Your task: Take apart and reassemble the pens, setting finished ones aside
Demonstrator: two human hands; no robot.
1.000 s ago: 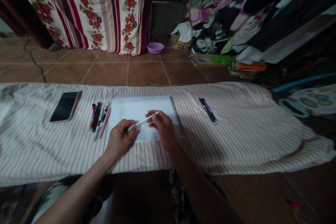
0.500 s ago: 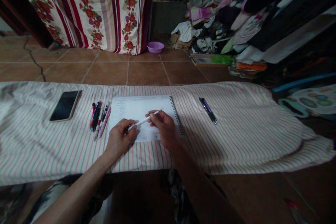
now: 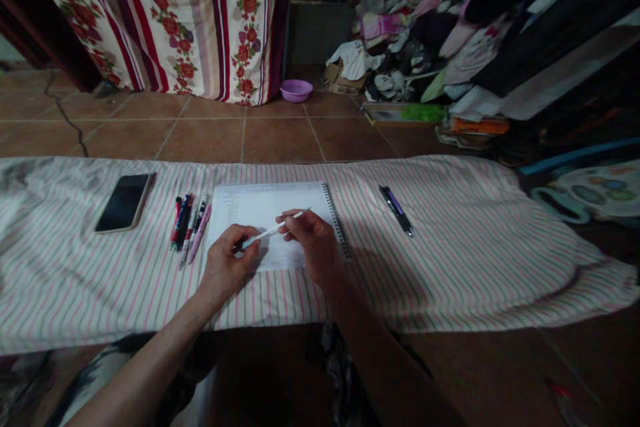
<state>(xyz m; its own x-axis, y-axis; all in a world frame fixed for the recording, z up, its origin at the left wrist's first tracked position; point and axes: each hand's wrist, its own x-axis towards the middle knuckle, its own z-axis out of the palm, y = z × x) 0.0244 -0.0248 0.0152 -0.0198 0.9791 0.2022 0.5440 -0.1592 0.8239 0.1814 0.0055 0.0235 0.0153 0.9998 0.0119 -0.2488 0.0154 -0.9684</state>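
A slim white pen refill (image 3: 273, 229), with a thin tip at its right end, slants between my hands above the notebook. My left hand (image 3: 231, 259) is closed in a pinch on its left end, where a greyish piece with a dark end (image 3: 245, 243) shows between thumb and fingers. My right hand (image 3: 314, 240) pinches the refill near its tip. Beneath both hands lies an open spiral notebook (image 3: 280, 197), its wire binding on the right and faint lines of writing on the page. Fingers partly hide the greyish piece.
Several pens (image 3: 193, 227) lie left of the notebook, and a phone (image 3: 125, 203) lies beyond them. A black and purple pen (image 3: 397, 210) rests to the right. A striped cloth (image 3: 450, 267) covers the table. Farther off are a purple basin (image 3: 296, 90) and piled clothes (image 3: 390, 20).
My hands have barely shifted. A little more of the greyish piece shows between my left fingers, and the refill's tip has turned very slightly.
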